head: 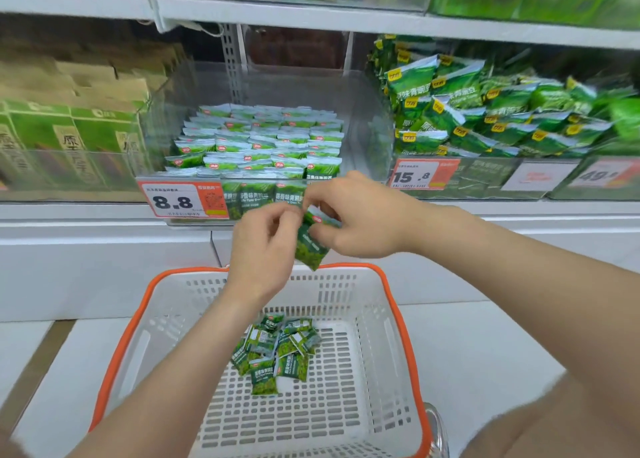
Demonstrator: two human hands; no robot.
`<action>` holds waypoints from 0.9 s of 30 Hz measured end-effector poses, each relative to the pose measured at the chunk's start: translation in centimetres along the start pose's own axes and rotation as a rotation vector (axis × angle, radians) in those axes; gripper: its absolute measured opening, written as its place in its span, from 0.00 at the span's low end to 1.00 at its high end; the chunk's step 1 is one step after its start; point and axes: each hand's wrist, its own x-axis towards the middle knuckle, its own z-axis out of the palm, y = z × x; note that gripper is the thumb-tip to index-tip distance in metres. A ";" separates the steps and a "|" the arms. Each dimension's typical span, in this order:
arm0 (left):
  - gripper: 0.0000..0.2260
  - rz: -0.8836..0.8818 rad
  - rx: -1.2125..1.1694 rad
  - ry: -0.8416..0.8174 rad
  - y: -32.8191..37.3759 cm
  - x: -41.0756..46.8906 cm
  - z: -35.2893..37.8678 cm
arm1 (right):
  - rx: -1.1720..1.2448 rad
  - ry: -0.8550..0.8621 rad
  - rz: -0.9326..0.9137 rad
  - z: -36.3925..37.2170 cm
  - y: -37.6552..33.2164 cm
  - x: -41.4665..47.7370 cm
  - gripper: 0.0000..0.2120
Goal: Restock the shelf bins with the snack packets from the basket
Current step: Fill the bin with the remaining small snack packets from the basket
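A white basket [374,322] with an orange rim stands below the shelf. Several small green snack packets [275,350] lie in a heap on its floor. Above the basket's far edge, my right hand [360,215] pinches one green packet [311,243] that hangs down. My left hand [265,246] is beside it, its fingertips at the packet's top left corner. Right behind my hands is a clear shelf bin [360,111] with rows of the same green and white packets [259,139] standing in it.
A price tag reading 8.8 [183,201] is fixed to the bin's front left. To the right, another bin holds larger green bags [485,111] behind a 15.8 tag [422,175]. Green cartons [69,132] fill the bin on the left. A white shelf [311,14] runs overhead.
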 end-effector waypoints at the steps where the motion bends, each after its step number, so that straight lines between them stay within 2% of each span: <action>1: 0.13 0.045 0.029 0.025 0.3 0.2 -0.2 | 0.009 0.038 0.022 -0.3 0.1 0.1 0.08; 4: 0.04 0.130 0.054 0.005 1.1 0.5 -0.5 | 0.130 0.151 0.114 -1.1 0.5 0.4 0.14; 8: 0.08 0.074 -0.090 -0.027 1.4 1.3 -0.8 | 0.436 0.186 0.177 -1.2 1.7 0.2 0.13; 11: 0.12 -0.001 -0.252 -0.020 1.6 1.4 -0.8 | 0.476 0.188 0.222 -1.1 2.8 0.5 0.17; 15: 0.13 -0.035 -0.291 0.008 1.6 1.5 -0.8 | 0.440 0.239 0.237 -1.3 2.9 0.7 0.17; 17: 0.13 0.036 -0.167 0.074 1.6 1.7 -0.9 | 0.411 0.326 0.220 -1.6 2.3 0.9 0.16; 20: 0.10 0.362 0.252 0.265 1.8 1.7 -1.3 | 0.365 0.565 0.231 -2.3 1.8 1.8 0.13; 22: 0.08 0.503 0.460 0.341 1.6 2.1 -1.6 | 0.240 0.652 0.231 -2.7 1.8 2.4 0.11; 24: 0.12 0.504 0.627 0.355 1.0 2.3 -1.7 | 0.091 0.605 0.238 -2.6 2.1 3.0 0.11; 27: 0.13 0.462 0.727 0.313 0.2 2.2 -1.7 | 0.011 0.412 0.325 -2.2 2.9 4.0 0.12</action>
